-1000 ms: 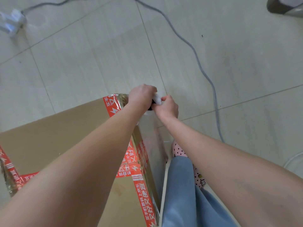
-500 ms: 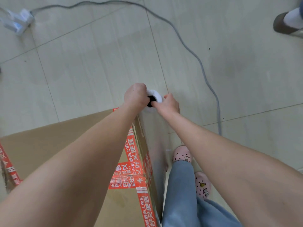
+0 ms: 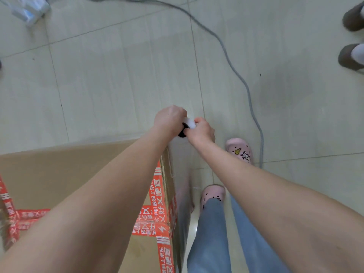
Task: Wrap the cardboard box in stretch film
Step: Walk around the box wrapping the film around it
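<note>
Right now I see my left hand (image 3: 169,121) fisted over the end of the stretch film roll (image 3: 190,123), and my right hand (image 3: 202,132) gripping its white rim. The film sheet (image 3: 180,174) runs toward 6 o'clock along the side of the cardboard box (image 3: 59,174). The box sits at 8 o'clock on the floor (image 3: 118,75). A grey cable (image 3: 246,85) trails at 1 o'clock.
</note>
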Demonstrator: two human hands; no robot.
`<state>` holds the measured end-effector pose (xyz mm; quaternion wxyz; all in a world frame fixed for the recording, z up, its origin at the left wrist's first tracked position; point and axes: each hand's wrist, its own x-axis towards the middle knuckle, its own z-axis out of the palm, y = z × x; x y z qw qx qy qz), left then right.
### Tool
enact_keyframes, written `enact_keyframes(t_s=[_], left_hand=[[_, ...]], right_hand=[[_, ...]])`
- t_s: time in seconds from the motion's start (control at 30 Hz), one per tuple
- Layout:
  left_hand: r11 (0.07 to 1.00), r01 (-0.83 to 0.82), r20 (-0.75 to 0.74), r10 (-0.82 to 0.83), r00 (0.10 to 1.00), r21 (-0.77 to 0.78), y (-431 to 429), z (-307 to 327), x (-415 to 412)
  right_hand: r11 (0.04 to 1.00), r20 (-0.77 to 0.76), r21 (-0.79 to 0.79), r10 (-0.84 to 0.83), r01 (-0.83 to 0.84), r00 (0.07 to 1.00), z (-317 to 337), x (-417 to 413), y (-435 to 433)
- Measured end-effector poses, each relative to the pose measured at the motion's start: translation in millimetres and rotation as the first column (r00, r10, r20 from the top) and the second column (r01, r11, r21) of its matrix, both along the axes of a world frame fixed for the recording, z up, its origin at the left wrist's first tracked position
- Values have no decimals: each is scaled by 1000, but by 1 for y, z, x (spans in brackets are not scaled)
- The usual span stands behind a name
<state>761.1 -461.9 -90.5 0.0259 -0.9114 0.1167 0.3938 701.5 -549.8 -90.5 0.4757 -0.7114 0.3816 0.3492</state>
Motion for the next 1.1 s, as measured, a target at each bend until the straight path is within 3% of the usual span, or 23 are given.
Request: enact_keyframes(t_s=[0.17,0.37,0.67,0.97,1.1], left_hand=[[976,-215,21,216,976,-21,15,-1,7],[881,-473,37,474,880,-21,36,-2,18],[848,-530,43,529,848,29,54,-3,17],[777,-628,-16,629,778,36,51,-3,16],[765,-639,-38,638,769,-82,48,-9,20]], right_hand=[[995,6,4,103,-103,995,6,24,-1],[988,85,-15,158,-157,984,6,48,14],[967,-36,138,221,-214,975,6,65,31],[919,-65,106,387,-379,920,6,76,31],[912,-74,59,410,-407,909,5,79,32]])
